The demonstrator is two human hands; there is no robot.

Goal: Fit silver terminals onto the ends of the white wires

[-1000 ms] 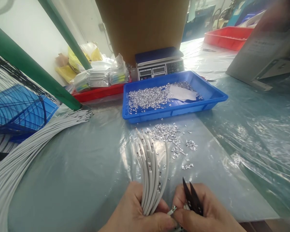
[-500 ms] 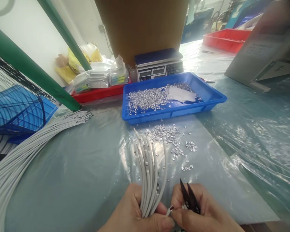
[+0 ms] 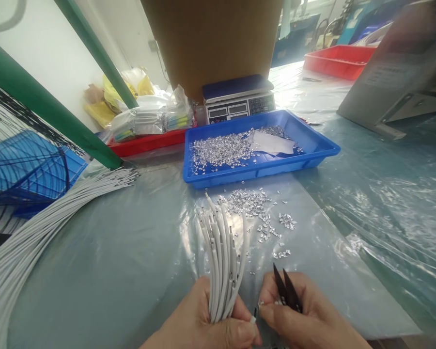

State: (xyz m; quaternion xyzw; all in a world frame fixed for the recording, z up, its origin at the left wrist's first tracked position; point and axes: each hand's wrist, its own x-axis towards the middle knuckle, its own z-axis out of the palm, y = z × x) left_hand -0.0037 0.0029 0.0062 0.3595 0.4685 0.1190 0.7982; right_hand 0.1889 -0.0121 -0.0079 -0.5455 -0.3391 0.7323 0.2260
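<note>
Wires [image 3: 223,252], thin and white with bare tips, fan upward at the near edge from the left hand [image 3: 199,322], which grips them. Just right, the right hand [image 3: 305,317] pinches black snips [image 3: 286,287].

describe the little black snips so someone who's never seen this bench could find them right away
Start at the blue tray of silver bits in the middle of the bench, then drop straight toward the camera to the two hands at the bottom edge. The snips sit in the right hand, beside the white wires gripped by the left hand. They are the only dark, pointed twin blades there.
</note>
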